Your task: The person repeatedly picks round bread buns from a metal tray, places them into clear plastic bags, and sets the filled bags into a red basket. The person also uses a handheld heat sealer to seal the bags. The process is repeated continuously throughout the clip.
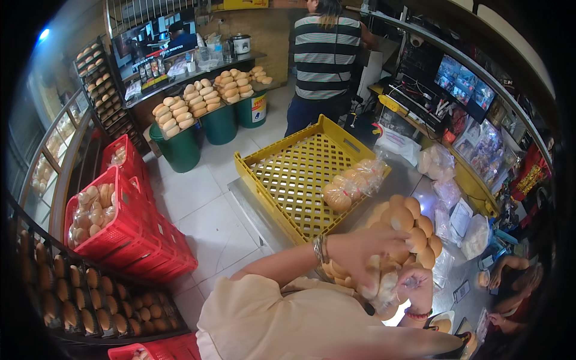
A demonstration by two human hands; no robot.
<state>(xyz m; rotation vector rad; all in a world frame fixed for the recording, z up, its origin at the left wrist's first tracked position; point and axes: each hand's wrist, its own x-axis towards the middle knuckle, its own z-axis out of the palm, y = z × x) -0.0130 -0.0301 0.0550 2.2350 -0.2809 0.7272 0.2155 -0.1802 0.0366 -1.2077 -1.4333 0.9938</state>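
Note:
My left hand [360, 252], with silver bangles at the wrist, reaches over a pile of round golden bread rolls [402, 218]. Its fingers spread around rolls in the pile, and the thumb lies by a clear plastic bag [382, 288] with rolls in it. Opposite it, my right hand [415, 283], wearing a red bracelet, grips the clear plastic at the bag's side. Part of the bag is hidden by my hands. Just beyond the pile, a yellow plastic crate [288, 186] holds bagged rolls [346, 191] along its right side.
Stacked red crates [135, 234] with bagged bread stand left, near a rack of rolls [81, 297]. Bread piles [171, 114] rest above green bins [177, 150]. Ahead, a person in a striped shirt [326, 58] faces away. Another person's arm [513, 288] and a phone [461, 291] are right.

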